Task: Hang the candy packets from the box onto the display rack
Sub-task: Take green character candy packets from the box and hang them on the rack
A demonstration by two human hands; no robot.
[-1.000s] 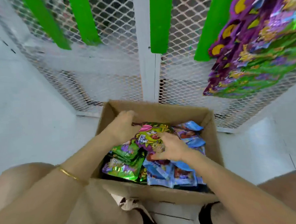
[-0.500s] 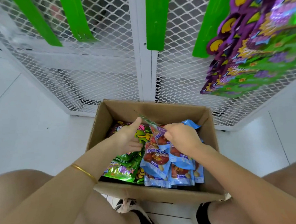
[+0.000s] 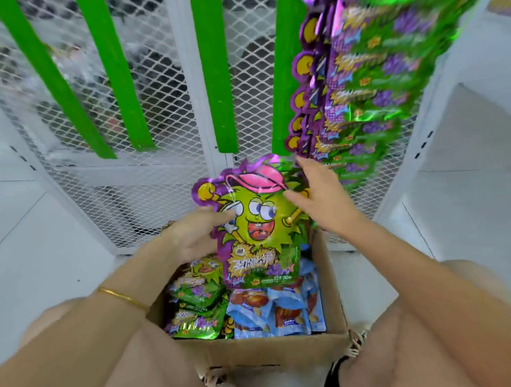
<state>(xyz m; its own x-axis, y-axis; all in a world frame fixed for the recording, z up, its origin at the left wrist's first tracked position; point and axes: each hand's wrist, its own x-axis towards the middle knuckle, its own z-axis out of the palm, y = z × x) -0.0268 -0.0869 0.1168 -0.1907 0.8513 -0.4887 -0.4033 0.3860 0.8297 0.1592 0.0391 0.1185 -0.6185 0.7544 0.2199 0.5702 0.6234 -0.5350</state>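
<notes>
1. Left hand (image 3: 191,238) grips the candy packet (image 3: 257,222) by its left edge, thumb on the front.
2. Right hand (image 3: 320,201) pinches its upper right edge.
3. Packet is upright above the box (image 3: 286,351), near the rack (image 3: 206,77).
4. Loose packets (image 3: 200,302) lie in the box; hung packets (image 3: 369,78) are at upper right.

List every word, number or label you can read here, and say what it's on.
Nothing reads for certain.
On the held packet: big stylised Chinese title and small print beneath, too blurred to quote.
On the green packets in the box: print blurred.
On the blue packets: labels too small.
On the hanging packets: motion-blurred.
</notes>
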